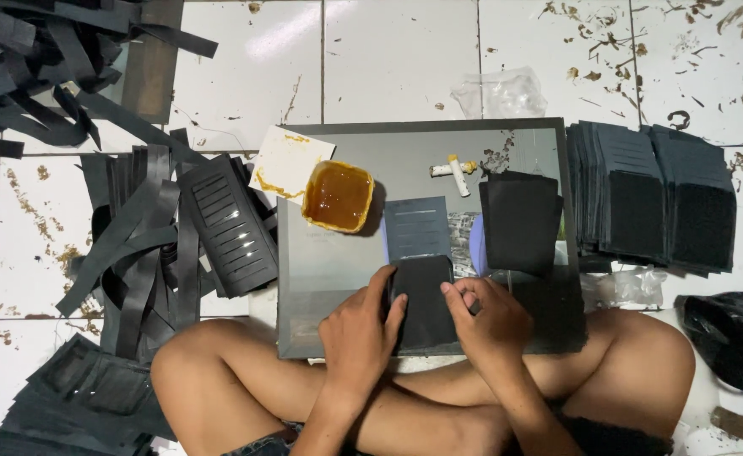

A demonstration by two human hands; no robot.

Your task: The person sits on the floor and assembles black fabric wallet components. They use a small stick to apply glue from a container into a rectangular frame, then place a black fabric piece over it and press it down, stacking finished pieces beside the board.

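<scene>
Both pressing flat on black panel [423,300]: left hand [359,333] at nine o'clock edge, right hand [490,321] at three; seemingly thin, light, floppy (probably best pinched by edges)

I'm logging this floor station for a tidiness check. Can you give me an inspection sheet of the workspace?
Surface: grey board resting on the person's crossed legs, over a white tiled floor.
Job's things: black panel pressed flat on the board; slotted dark piece lies just beyond it.
Clutter: tub of amber glue, two white sticks, black strips, stacked black pieces, scraps.
Fingers: left hand and right hand both press the panel's edges.
Cables: nothing seen.
Surroundings: clear plastic bag, black bag.
</scene>
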